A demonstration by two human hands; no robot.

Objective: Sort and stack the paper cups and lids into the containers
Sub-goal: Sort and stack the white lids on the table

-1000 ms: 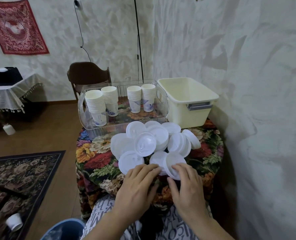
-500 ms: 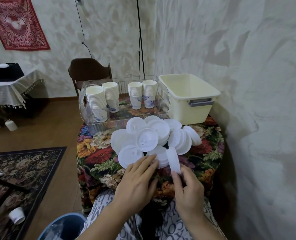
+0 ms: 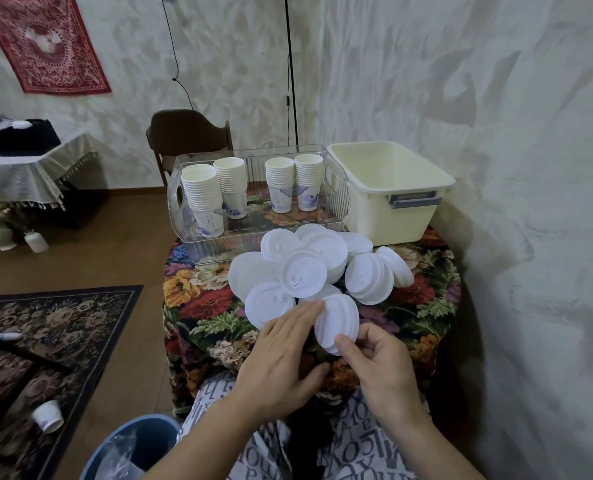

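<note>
Gathering lids, a small stack of lids (image 3: 336, 323) was pinched on edge by the right hand (image 3: 381, 362), having been lifted off the table a moment earlier, while the left hand (image 3: 281, 355) lay flat with straight fingers against its left side. Stacking had evidently begun. The loose lid pile (image 3: 302, 268) was spread just beyond on the flowered tablecloth (image 3: 205, 303). Farther off, stacked cups (image 3: 203, 199) filled the clear bin (image 3: 340, 188); the cream tub (image 3: 392, 188) at far right appeared empty, the pile lying in between.

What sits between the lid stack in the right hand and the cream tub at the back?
In the head view, loose white lids on the flowered tablecloth lie between the held lids and the cream tub.
</note>
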